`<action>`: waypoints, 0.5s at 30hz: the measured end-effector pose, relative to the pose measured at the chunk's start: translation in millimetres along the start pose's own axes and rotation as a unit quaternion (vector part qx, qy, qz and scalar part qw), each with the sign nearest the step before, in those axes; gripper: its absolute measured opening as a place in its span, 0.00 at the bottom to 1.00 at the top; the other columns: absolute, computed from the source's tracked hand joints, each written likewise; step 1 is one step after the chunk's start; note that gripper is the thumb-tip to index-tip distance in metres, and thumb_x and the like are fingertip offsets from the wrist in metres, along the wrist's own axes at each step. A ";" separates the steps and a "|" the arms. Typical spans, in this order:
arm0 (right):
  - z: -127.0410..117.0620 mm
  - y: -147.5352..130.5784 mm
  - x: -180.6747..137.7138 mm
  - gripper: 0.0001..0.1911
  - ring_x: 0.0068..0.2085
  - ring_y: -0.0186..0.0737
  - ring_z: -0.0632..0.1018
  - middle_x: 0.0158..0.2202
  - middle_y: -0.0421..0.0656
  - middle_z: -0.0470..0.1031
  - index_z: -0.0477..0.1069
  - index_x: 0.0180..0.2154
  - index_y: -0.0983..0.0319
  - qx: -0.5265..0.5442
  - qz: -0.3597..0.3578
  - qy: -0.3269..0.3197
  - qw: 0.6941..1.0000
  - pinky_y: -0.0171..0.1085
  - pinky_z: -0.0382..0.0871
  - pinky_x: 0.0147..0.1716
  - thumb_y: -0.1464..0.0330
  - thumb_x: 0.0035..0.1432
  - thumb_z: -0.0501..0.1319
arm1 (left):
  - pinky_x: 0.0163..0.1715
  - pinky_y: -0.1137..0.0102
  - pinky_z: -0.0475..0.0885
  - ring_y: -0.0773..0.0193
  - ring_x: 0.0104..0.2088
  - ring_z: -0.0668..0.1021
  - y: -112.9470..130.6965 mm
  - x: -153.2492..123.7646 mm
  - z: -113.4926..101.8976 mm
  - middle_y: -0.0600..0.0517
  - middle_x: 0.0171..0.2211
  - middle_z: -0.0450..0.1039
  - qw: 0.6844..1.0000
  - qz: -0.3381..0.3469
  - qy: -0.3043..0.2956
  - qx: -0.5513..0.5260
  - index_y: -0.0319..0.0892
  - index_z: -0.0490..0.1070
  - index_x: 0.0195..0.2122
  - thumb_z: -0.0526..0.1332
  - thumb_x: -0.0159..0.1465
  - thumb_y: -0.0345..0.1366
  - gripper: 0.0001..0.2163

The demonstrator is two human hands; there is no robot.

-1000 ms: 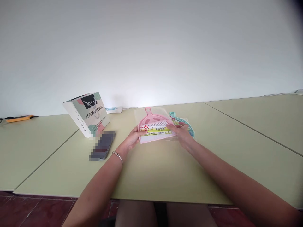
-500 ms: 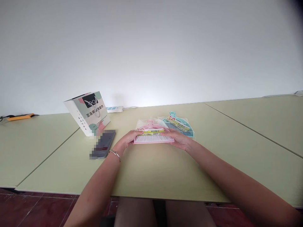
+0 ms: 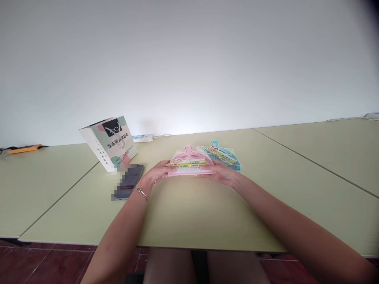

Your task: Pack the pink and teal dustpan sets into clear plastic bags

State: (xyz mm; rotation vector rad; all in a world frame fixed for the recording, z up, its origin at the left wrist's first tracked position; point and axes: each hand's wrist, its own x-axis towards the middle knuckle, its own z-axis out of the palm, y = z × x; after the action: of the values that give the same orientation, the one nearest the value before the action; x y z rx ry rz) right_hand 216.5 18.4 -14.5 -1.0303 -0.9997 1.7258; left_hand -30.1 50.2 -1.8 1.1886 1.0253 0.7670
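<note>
A pink dustpan-and-brush set (image 3: 190, 161) in a clear wrapper is held nearly flat just above the pale green table (image 3: 189, 213). My left hand (image 3: 156, 173), with a bracelet on the wrist, grips its left end. My right hand (image 3: 222, 172) grips its right end, fingers underneath. A teal dustpan-and-brush set (image 3: 222, 155) in the same kind of wrapper lies on the table right behind the pink one, beside my right hand.
A printed cardboard box (image 3: 110, 142) stands at the left, with a dark phone (image 3: 128, 187) lying in front of it. A white power strip (image 3: 142, 137) sits by the wall, and an orange object (image 3: 25, 148) lies far left. More tables adjoin at the right.
The pink set was held upright facing me; both hands have tipped it down until it is almost flat over the table, uncovering the teal set behind it.
</note>
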 end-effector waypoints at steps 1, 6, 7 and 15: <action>0.1 -0.2 -0.6 0.18 0.46 0.39 0.78 0.44 0.46 0.77 0.72 0.40 0.61 0.014 -0.001 -0.033 0.999 0.35 0.73 0.46 0.75 0.44 0.68 | 0.29 0.76 0.73 0.68 0.29 0.77 -0.8 2.1 -0.6 0.50 0.32 0.77 0.999 0.001 0.042 0.010 0.38 0.74 0.36 0.74 0.40 0.35 0.21; 0.3 5.4 4.4 0.13 0.40 0.34 0.80 0.40 0.44 0.79 0.75 0.36 0.64 0.041 -0.003 -0.009 0.999 0.29 0.75 0.43 0.80 0.45 0.66 | 0.13 0.79 0.61 0.75 0.16 0.68 1.8 2.5 0.1 0.54 0.20 0.72 0.984 0.004 0.166 0.060 0.37 0.72 0.31 0.69 0.48 0.41 0.14; 0.5 6.5 5.7 0.10 0.38 0.33 0.80 0.39 0.44 0.80 0.75 0.34 0.64 0.039 0.001 0.011 0.999 0.28 0.76 0.41 0.80 0.47 0.66 | 0.16 0.79 0.64 0.73 0.18 0.71 3.0 0.8 0.2 0.52 0.23 0.74 0.989 -0.002 0.142 0.044 0.37 0.73 0.33 0.69 0.49 0.40 0.14; 8.7 2.0 1.9 0.09 0.20 0.29 0.76 0.20 0.44 0.77 0.73 0.23 0.66 -0.047 0.016 0.133 0.990 0.24 0.72 0.20 0.70 0.54 0.64 | 0.32 0.74 0.73 0.69 0.27 0.77 4.4 -2.6 -3.8 0.50 0.28 0.76 0.997 -0.010 0.073 0.033 0.36 0.70 0.39 0.71 0.48 0.32 0.18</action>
State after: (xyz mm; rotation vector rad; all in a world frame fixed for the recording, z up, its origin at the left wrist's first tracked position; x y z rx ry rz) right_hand 207.3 17.8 -13.9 -1.3049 -0.9040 1.5286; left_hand -34.3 50.3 2.9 1.1916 1.1889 0.8188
